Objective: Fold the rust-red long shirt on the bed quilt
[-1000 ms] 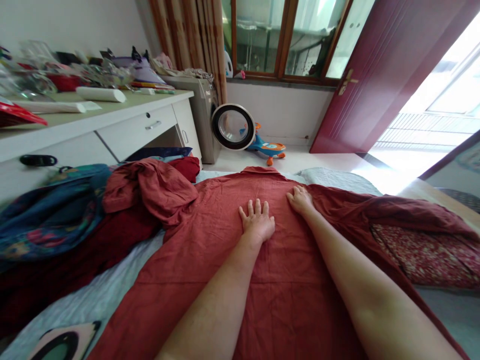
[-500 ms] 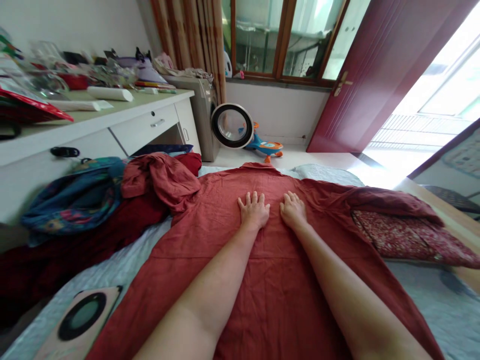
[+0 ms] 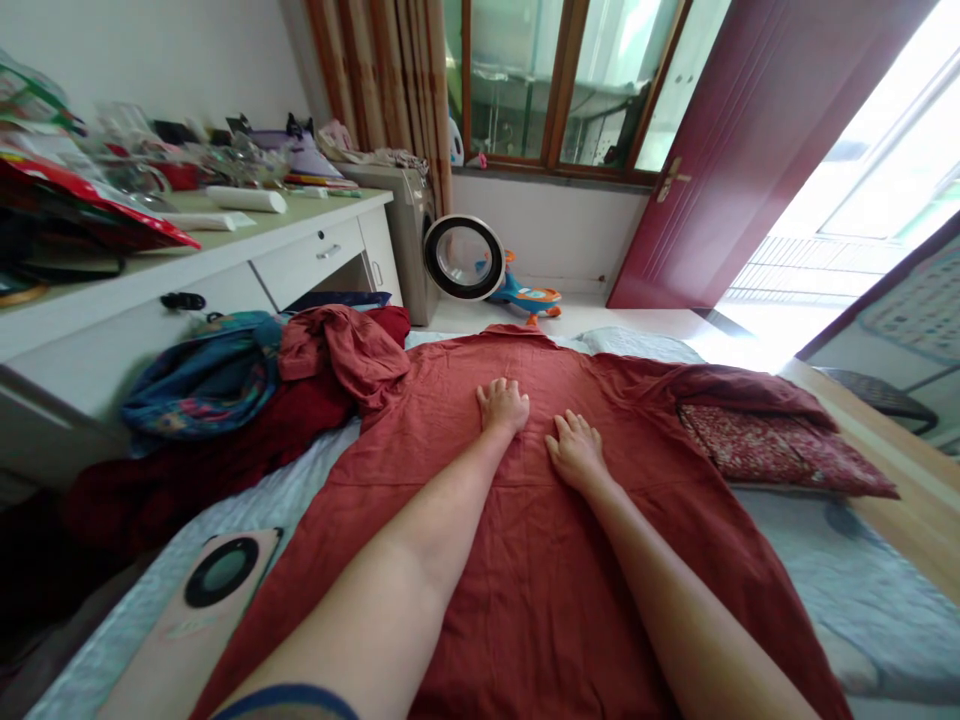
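A rust-red shirt (image 3: pixel 465 520) lies spread flat on the bed, its collar toward the far edge. My left hand (image 3: pixel 502 404) rests palm down on the shirt's upper middle, fingers stretched out. My right hand (image 3: pixel 575 447) lies flat just to its right and a little nearer to me, fingers apart. Neither hand holds anything. The shirt's left sleeve (image 3: pixel 341 345) is bunched up at the left; its right side drapes over a red floral cloth (image 3: pixel 765 445).
A phone (image 3: pixel 202 610) lies on the pale bedsheet at the lower left. Dark red and blue patterned clothes (image 3: pixel 195 375) are piled on the left, beside a cluttered desk (image 3: pixel 247 250). Beyond the bed are a washing machine (image 3: pixel 409 235), a toy (image 3: pixel 529 297) and an open door (image 3: pixel 720 150).
My right hand has slid from the shirt's right shoulder toward the middle and back toward me. My left hand stayed flat near the middle. The view has pulled back.
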The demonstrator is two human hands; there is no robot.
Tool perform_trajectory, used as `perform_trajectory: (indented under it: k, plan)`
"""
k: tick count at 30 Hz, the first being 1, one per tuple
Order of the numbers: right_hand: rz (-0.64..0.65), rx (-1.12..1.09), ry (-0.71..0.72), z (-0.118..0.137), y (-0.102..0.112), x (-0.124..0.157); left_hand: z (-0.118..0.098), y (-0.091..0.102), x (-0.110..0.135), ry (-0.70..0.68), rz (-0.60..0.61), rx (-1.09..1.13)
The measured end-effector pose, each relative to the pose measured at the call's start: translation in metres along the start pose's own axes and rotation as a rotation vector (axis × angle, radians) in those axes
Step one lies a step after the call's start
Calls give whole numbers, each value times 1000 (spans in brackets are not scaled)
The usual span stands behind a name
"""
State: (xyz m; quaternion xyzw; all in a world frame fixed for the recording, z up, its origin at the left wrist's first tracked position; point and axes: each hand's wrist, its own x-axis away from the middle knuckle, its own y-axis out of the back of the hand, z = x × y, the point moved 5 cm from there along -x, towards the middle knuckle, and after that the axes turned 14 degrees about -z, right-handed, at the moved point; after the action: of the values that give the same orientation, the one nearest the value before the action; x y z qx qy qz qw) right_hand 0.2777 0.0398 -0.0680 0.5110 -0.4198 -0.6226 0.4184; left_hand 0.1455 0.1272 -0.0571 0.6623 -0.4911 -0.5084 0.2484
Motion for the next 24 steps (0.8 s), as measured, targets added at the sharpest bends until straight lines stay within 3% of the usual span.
perform_trajectory:
  k: [5,9,18,22,24]
  plan:
    - [-62,-17,0,6,6,15,8,-2,0,-136,139,-14]
    - [-63,-29,-1,6,7,14,38,12,7,-263,200,2]
    - [-60,-51,-21,7,11,14,157,81,31,-259,163,-222]
    - [-72,-52,-10,8,13,14,188,117,40,-186,108,-232]
    - [-76,-51,-11,7,13,14,200,137,43,-74,29,-232]
